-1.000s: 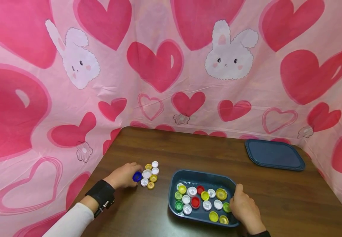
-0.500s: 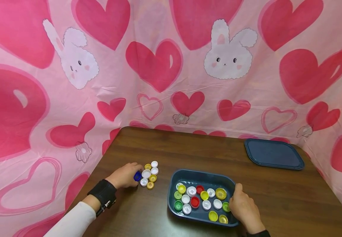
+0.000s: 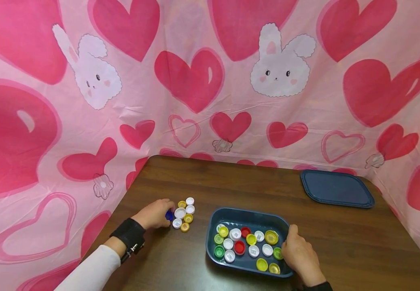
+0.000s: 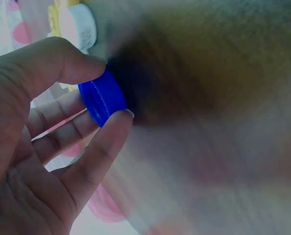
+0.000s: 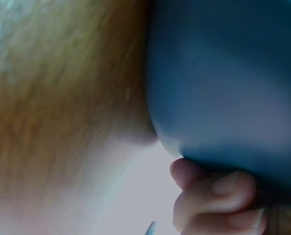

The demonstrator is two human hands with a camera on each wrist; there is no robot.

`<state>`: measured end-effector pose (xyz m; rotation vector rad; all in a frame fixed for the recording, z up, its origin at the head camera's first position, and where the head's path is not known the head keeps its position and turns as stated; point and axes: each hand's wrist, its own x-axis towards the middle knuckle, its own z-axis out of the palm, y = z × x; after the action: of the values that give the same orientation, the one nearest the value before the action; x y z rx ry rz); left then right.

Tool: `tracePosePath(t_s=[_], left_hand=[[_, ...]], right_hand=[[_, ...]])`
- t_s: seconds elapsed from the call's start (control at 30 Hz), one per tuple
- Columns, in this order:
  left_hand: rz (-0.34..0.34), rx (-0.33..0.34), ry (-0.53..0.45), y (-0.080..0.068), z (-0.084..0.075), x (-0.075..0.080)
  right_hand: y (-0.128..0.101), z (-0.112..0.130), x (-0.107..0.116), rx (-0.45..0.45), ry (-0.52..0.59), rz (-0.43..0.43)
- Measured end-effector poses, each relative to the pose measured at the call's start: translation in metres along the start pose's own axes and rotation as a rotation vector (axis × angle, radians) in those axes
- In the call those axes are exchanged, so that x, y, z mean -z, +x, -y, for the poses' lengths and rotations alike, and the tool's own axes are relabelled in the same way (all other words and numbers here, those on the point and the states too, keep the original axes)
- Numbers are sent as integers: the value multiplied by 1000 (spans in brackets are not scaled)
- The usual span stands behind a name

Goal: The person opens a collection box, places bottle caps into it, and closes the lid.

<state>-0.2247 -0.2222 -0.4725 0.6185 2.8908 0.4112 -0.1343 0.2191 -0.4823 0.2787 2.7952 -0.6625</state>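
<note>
My left hand (image 3: pixel 155 214) pinches a blue bottle cap (image 3: pixel 168 216) between thumb and fingers, at the left edge of a small cluster of white and yellow caps (image 3: pixel 183 213) on the brown table. The left wrist view shows the blue cap (image 4: pixel 103 97) held edge-on between thumb and fingertip. My right hand (image 3: pixel 299 254) grips the right rim of a dark blue tray (image 3: pixel 246 215) holding several white, yellow, green and red caps. In the right wrist view the fingers (image 5: pixel 218 196) curl under the tray wall (image 5: pixel 223 78).
A dark blue lid (image 3: pixel 336 189) lies flat at the table's back right. A pink cloth with hearts and rabbits (image 3: pixel 202 81) walls off the table on the left, back and right. Bare wood (image 3: pixel 232 182) lies between the caps and the lid.
My left hand has closed a little more over the blue cap, which now shows less. The right hand and tray have stayed put.
</note>
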Motion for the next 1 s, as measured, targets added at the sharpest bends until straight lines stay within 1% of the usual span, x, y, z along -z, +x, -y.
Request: tracePosePath(t_s=[0.17, 0.23, 0.37, 0.47, 0.63, 0.8, 0.9, 1.0], left_hand=[[-25, -8, 9, 4, -5, 12], [-35, -16, 10, 7, -11, 18], [-56, -69, 38, 16, -28, 28], [-50, -101, 48, 22, -44, 33], [-12, -138, 77, 34, -72, 38], [-18, -223, 126, 46, -104, 42], [3, -273, 159, 52, -126, 42], [37, -329, 196, 59, -150, 38]], right_hand=[[-1, 0, 0, -4, 1, 3], [-1, -1, 0, 2, 2, -5], [-3, -1, 0, 23, 1, -28], [-4, -1, -1, 31, 0, -36], [-4, -1, -2, 29, -3, -35], [-3, 0, 0, 26, -8, -31], [-3, 1, 0, 24, -3, -29], [-2, 1, 0, 17, 0, -23]])
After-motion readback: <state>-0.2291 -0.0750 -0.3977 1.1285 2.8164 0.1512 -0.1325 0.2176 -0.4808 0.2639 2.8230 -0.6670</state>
